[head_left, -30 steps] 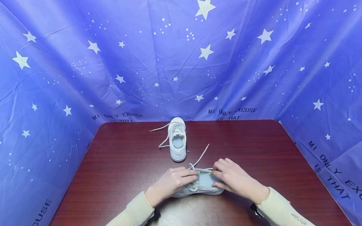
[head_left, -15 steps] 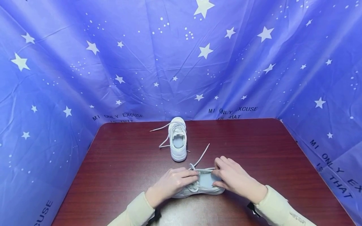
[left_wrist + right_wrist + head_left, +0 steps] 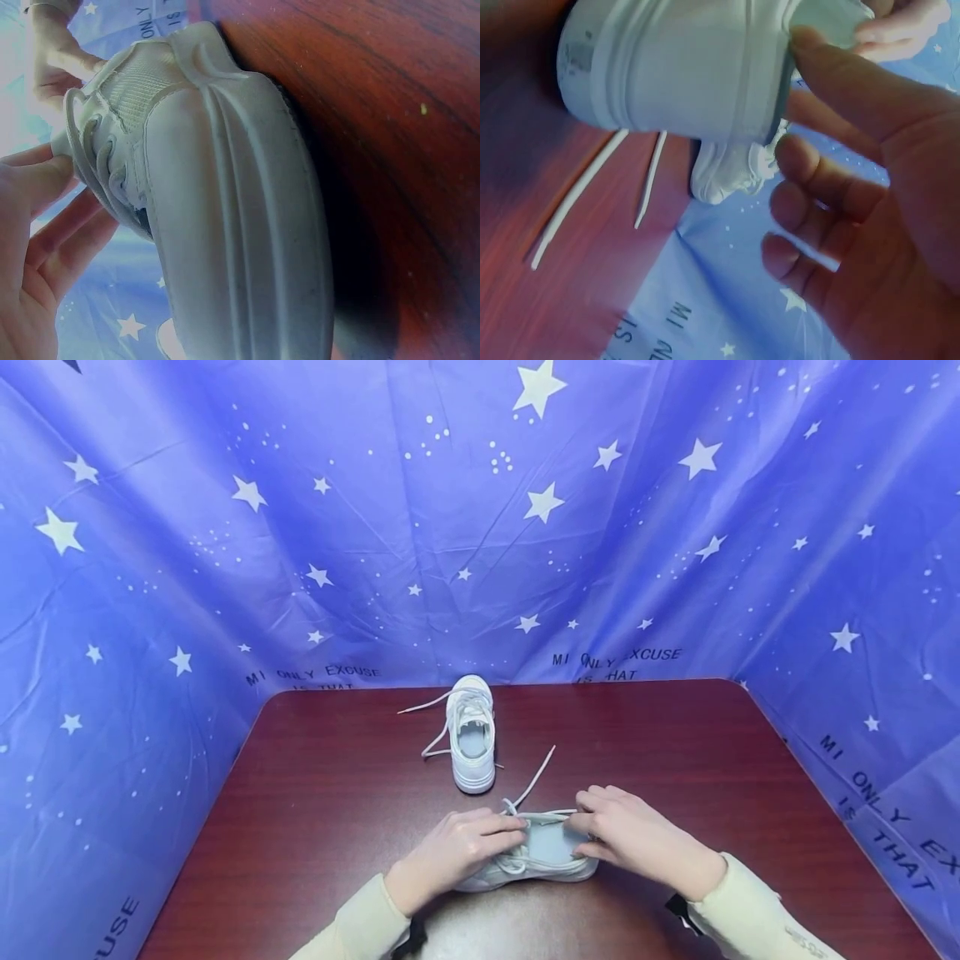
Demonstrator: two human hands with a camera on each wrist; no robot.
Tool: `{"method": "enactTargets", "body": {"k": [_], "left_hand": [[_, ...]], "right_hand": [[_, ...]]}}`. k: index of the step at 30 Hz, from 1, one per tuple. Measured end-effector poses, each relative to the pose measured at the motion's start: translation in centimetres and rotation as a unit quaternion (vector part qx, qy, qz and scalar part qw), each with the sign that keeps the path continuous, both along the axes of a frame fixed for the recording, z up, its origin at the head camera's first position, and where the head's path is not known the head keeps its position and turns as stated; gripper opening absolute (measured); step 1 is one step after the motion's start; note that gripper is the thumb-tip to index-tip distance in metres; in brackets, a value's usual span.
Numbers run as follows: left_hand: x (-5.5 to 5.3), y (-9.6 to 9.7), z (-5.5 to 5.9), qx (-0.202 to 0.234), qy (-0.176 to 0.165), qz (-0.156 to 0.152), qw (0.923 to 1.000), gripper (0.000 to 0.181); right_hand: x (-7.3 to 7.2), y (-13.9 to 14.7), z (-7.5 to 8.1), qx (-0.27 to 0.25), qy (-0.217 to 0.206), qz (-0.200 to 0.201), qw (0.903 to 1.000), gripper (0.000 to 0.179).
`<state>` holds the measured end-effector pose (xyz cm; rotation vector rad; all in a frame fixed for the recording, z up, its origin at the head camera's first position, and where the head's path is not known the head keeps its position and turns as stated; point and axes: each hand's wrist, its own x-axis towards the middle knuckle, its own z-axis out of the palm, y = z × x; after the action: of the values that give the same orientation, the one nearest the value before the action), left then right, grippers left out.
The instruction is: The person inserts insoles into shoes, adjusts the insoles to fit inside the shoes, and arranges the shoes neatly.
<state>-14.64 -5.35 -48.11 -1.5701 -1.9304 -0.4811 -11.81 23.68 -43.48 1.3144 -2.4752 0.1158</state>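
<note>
A white lace-up sneaker (image 3: 558, 869) lies sideways at the table's front, toe left, its pale insole (image 3: 551, 842) showing. My left hand (image 3: 459, 850) pinches its tongue between thumb and fingers; the left wrist view shows this beside the laces (image 3: 101, 161). Around the heel opening, my right hand (image 3: 633, 837) holds the collar, thumb on the near side and fingers on the far side. In the right wrist view that thumb (image 3: 840, 71) lies on the rim above the heel (image 3: 682, 67), the other fingers curled. Part of the toe is hidden under my left hand in the head view.
A second white sneaker (image 3: 473, 774) stands farther back, toe away from me, its loose laces (image 3: 435, 752) trailing left. One lace end (image 3: 536, 777) of the near sneaker stretches toward the back. A blue star-printed curtain (image 3: 420, 527) surrounds the dark red table (image 3: 315, 793).
My right hand has shifted slightly to the right along the heel opening, uncovering a little more insole. The left hand and both sneakers stay in nearly the same place.
</note>
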Motion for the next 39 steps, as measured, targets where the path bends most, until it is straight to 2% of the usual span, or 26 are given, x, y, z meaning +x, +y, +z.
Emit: {"method": "enactTargets", "body": {"k": [4, 13, 16, 22, 30, 39], "left_hand": [[-0.1, 0.1, 0.0, 0.005, -0.003, -0.002, 1.0, 0.022], [-0.1, 0.1, -0.3, 0.008, -0.011, -0.004, 0.9999, 0.023], [-0.1, 0.2, -0.3, 0.008, -0.013, -0.005, 0.9999, 0.024], [-0.1, 0.2, -0.2, 0.007, -0.013, -0.005, 0.9999, 0.023], [-0.2, 0.0, -0.1, 0.005, -0.015, -0.004, 0.9999, 0.023], [-0.1, 0.0, -0.2, 0.007, -0.017, -0.003, 0.9998, 0.023]], "right_hand": [[-0.3, 0.7, 0.3, -0.015, 0.01, 0.026, 0.9995, 0.029], [-0.1, 1.1, 0.2, -0.022, -0.03, 0.044, 0.9983, 0.013], [0.0, 1.2, 0.2, -0.022, -0.029, 0.037, 0.9987, 0.013], [0.1, 1.1, -0.1, -0.018, -0.009, 0.022, 0.9995, 0.025], [0.3, 1.0, -0.8, -0.009, -0.028, -0.002, 0.9996, 0.026], [0.6, 0.5, -1.0, 0.02, -0.022, -0.049, 0.9984, 0.032]]}}
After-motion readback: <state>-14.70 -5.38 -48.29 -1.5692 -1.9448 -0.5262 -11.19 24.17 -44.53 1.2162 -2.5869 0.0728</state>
